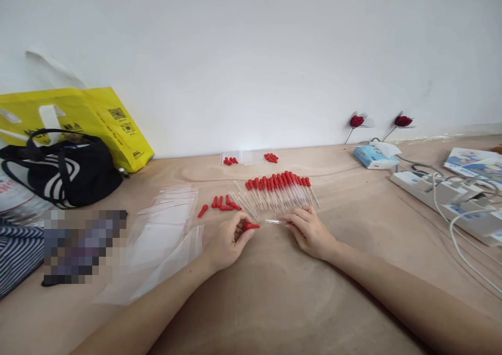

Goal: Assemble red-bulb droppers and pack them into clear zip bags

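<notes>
Between the fingers of my left hand (231,240) is a red rubber dropper bulb (251,226), its narrow end pointing right. My right hand (309,231) pinches a clear glass dropper tube (274,221), whose free end faces the bulb across a small gap. Just beyond my hands lies a row of assembled droppers (280,187), red bulbs at the far side and clear tubes toward me. Several bare tubes (245,203) rest at the left of that row. Loose red bulbs (225,207) are scattered further left.
Clear zip bags (160,235) spread left of my left arm. Two small bags with red bulbs (270,158) lie by the wall. A yellow bag (117,130) and black bag (86,169) stand at left; tissues (374,157) and a power strip (451,203) with cables at right.
</notes>
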{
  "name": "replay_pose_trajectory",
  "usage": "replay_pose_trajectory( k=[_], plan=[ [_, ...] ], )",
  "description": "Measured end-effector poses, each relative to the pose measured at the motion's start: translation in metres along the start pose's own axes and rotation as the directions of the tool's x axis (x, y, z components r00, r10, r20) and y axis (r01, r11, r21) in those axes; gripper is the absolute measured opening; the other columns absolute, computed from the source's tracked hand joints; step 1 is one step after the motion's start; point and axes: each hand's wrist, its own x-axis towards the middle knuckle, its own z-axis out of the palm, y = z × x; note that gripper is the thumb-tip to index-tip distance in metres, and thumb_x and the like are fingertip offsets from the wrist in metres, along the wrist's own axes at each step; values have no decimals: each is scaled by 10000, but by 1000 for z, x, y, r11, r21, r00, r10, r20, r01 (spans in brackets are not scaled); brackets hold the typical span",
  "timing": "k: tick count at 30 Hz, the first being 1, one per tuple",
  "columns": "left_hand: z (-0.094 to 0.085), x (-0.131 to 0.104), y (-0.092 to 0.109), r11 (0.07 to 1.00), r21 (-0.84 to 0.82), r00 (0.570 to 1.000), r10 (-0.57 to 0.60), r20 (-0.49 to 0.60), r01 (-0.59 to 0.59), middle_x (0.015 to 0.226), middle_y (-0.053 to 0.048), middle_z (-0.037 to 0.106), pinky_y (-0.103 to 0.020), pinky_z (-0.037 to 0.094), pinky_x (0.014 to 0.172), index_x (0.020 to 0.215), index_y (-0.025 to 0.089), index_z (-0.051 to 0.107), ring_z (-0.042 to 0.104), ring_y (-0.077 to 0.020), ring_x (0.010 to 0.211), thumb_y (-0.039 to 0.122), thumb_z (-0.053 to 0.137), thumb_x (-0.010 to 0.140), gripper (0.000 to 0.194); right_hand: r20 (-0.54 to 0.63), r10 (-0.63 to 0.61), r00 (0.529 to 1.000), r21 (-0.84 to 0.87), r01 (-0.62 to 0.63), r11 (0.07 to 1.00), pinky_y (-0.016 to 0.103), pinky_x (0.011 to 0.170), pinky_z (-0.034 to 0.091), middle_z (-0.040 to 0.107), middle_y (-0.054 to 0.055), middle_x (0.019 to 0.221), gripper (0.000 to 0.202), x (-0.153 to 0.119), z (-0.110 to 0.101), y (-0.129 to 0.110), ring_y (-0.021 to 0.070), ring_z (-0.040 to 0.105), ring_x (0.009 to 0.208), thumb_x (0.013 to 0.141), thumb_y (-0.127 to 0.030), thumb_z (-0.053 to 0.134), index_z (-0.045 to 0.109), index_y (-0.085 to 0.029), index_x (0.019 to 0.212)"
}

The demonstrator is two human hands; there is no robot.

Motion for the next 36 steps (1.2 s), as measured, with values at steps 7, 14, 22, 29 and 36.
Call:
replay_pose_trajectory(
  k=[7,14,22,29,36],
  plan=[
    [7,-1,2,950,-278,989,-147,4,142,711,19,475,-238,433,606,790,180,412,500,-104,640,208,530,732,134,5,-23,1000,18,23,1000,363,816,271,596,50,846,290,-1,5,-12,137,512,771,805,-84,397,558,-176,1028],
    [7,0,1,928,-339,984,-174,-23,156,716,20,495,-249,445,644,782,184,401,531,-107,670,191,538,721,149,17,6,1000,31,-6,1000,357,811,273,597,54,839,251,1,4,-16,135,514,761,832,-135,396,565,-174,1012],
    [8,1,-1,928,-336,983,-181,-40,158,709,24,504,-249,470,658,777,185,407,547,-104,672,165,546,713,155,23,8,1000,33,-9,999,350,807,286,597,49,841,268,1,6,-16,132,523,761,821,-130,411,555,-188,1040],
    [12,0,6,908,-371,977,-212,-10,193,889,-41,627,-304,496,743,939,170,515,604,-161,812,226,557,717,233,37,2,999,64,-5,998,353,809,301,592,57,828,245,2,5,-22,145,520,773,831,-154,405,550,-165,1028],
    [16,1,5,914,-326,956,-281,-81,241,766,-29,655,-283,528,636,896,161,607,620,-160,665,334,556,725,248,16,-41,999,82,39,996,332,777,333,590,50,799,237,2,7,-26,138,520,745,834,-188,427,550,-173,1036]
  ],
)
